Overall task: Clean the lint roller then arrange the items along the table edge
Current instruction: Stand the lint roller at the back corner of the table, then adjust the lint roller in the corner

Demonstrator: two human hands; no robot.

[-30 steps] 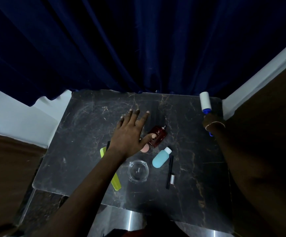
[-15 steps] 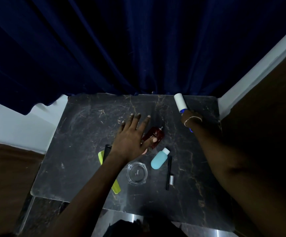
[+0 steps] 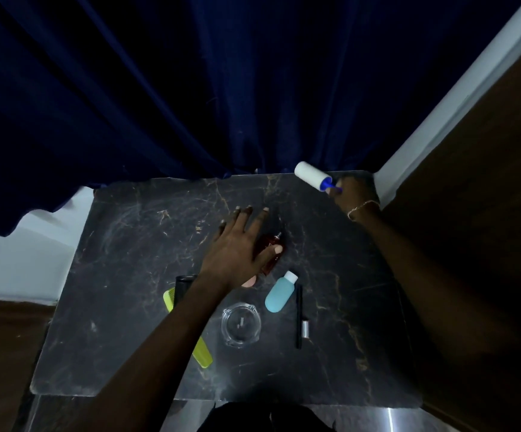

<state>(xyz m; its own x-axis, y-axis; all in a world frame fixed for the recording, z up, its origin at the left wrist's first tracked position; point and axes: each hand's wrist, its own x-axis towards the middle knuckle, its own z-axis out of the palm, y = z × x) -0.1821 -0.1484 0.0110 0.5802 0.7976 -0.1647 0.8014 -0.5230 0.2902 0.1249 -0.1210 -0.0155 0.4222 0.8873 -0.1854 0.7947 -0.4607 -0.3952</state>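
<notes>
Since the earlier frame, the right hand has carried the one lint roller, gripped by its blue handle, to the table's far edge. Spread flat, the left hand holds nothing, touching one brown bottle; nearby lie one blue bottle, one glass ashtray, one green comb and one black pencil.

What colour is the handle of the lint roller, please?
Blue. The lint roller has a white roll and a blue handle, held in the right hand; the head view shows it.
</notes>
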